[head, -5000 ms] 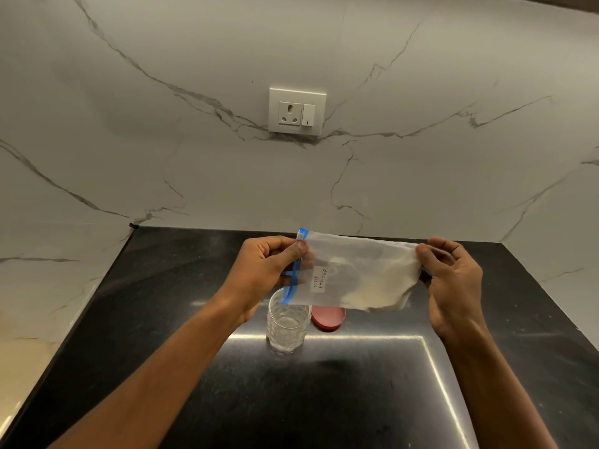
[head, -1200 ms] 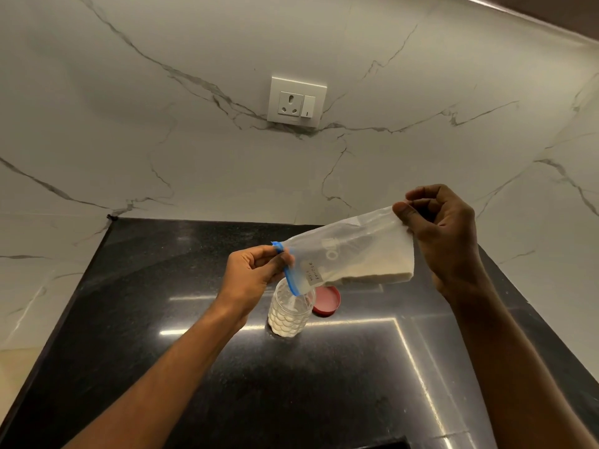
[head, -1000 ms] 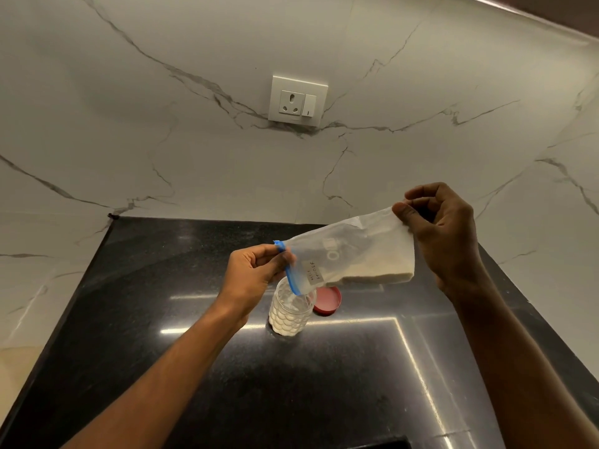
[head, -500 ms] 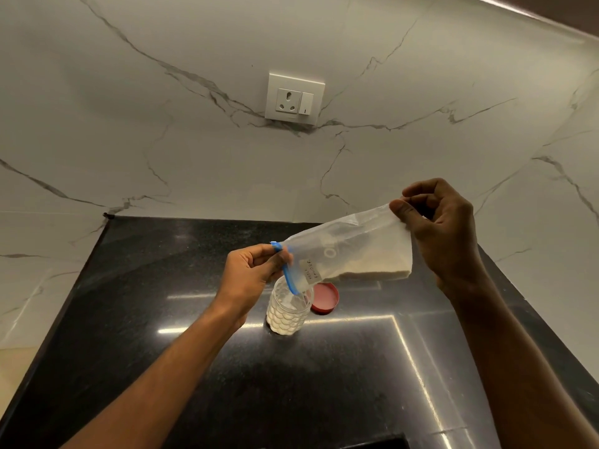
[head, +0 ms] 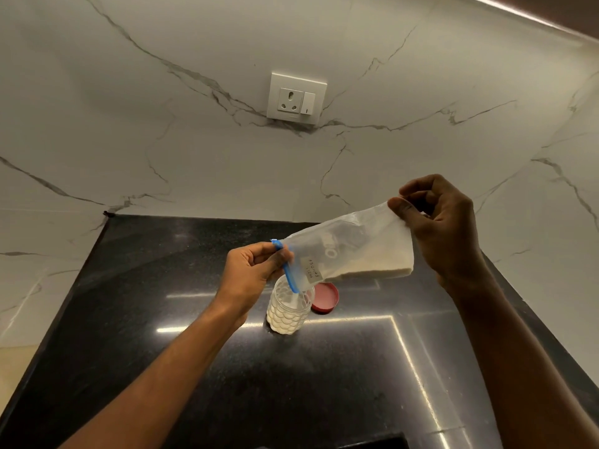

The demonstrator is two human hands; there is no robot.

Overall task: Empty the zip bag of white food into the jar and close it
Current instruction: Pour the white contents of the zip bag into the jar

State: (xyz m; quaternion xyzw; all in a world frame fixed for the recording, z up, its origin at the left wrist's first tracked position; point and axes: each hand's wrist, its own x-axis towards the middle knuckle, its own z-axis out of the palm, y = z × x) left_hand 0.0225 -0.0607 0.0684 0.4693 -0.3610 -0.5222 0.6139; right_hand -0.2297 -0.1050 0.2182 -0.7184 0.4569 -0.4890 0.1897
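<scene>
A clear zip bag (head: pixel 350 251) with a blue zip strip hangs tilted over a small dimpled clear jar (head: pixel 288 307) on the black counter. My left hand (head: pixel 251 273) pinches the blue zip end just above the jar mouth. My right hand (head: pixel 444 228) holds the bag's bottom corner raised higher. White powder lies along the bag's lower edge and a thin stream falls into the jar, which holds white powder in its lower part. The red lid (head: pixel 325 298) lies flat on the counter just right of the jar.
The black stone counter (head: pixel 162 319) meets a white marbled wall on the back and both sides. A white socket plate (head: pixel 296 98) is on the back wall. A dark edge shows at the bottom of the view.
The bag went from level to tilted, with my right hand raised and the zip end lowered to the jar. Powder has moved from the bag into the jar.
</scene>
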